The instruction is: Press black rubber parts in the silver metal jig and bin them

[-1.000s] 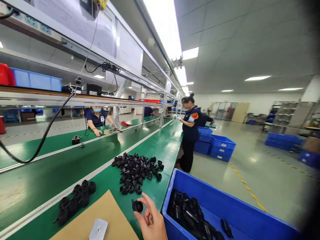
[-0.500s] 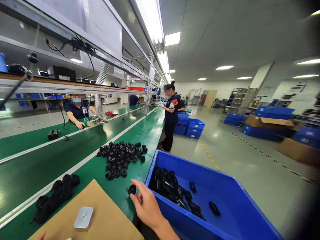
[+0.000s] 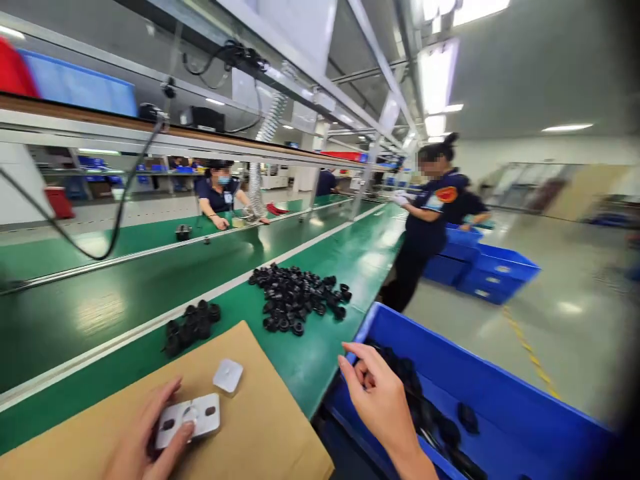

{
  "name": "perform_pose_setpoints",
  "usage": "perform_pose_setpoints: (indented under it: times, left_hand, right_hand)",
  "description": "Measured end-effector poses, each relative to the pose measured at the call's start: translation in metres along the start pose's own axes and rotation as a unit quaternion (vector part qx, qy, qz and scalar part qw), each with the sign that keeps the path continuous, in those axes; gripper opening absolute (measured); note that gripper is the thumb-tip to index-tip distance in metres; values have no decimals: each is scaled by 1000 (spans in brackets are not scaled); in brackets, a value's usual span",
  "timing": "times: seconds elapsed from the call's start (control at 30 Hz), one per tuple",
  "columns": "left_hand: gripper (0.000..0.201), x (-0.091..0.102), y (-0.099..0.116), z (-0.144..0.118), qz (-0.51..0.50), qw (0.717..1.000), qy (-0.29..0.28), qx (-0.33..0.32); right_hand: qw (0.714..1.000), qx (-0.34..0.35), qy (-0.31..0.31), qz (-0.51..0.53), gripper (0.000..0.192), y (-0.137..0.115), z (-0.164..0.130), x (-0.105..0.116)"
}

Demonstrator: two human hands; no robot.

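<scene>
Left hand (image 3: 143, 437) grips a white plate (image 3: 189, 419) flat on the cardboard (image 3: 260, 427), fingers clenched on its left end. Right hand (image 3: 380, 400) over the blue bin (image 3: 500, 393) edge, fingers pinched; held part not discernible. Black parts (image 3: 300, 300) piled on the bench (image 3: 320, 360).

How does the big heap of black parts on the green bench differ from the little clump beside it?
The big heap holds many more pieces than the little clump and spreads wider. The heap lies on the near side of the white strip; the clump sits against that strip, closer to the cardboard sheet. Both are loose, black, roundish parts that neither hand touches.
</scene>
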State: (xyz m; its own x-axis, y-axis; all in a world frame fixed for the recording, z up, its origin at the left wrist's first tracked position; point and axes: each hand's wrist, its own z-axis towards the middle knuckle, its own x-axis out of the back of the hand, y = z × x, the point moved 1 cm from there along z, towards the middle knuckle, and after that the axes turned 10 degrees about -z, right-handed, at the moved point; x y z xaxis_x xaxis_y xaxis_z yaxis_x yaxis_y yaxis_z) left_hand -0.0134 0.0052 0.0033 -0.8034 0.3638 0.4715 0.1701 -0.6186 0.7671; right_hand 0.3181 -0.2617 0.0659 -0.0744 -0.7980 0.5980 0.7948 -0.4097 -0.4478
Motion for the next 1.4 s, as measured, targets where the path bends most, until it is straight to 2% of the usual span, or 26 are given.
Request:
perform_pose_setpoints:
  times: [0.17, 0.3, 0.43, 0.5, 0.57, 0.7, 0.83, 1.03, 1.23, 1.4]
  left_hand:
    - [75, 2, 3, -4, 6, 997, -73, -31]
    - [83, 3, 2, -6, -51, 993, -102, -18]
    - [82, -1, 4, -4, -73, 993, -95, 18]
    - [80, -4, 7, 1, -69, 993, -85, 39]
    - [78, -5, 8, 7, -64, 994, -73, 53]
    - [74, -4, 6, 17, -53, 995, -56, 56]
    - [75, 1, 2, 16, -47, 996, -56, 55]
    - [74, 7, 4, 14, -72, 993, -63, 71]
    - [72, 11, 6, 16, -73, 992, -76, 74]
    - [70, 13, 6, 17, -78, 990, -91, 78]
  right_hand:
    - [970, 146, -158, 110, 18, -76, 51, -65]
    - [941, 230, -238, 66, 15, -128, 102, -136]
    - [931, 249, -263, 52, 10, -150, 130, -204]
    - [930, 248, -264, 57, 13, -152, 133, -226]
    - [931, 245, -262, 66, 15, -151, 131, -239]
    - [931, 234, -264, 94, 13, -144, 126, -248]
    - [929, 215, -271, 134, 16, -137, 128, -253]
    - [922, 134, -283, 229, 29, -123, 138, -252]
    - [865, 97, -365, 329, 38, -122, 136, -232]
    - [785, 97, -431, 434, 33, -133, 129, -216]
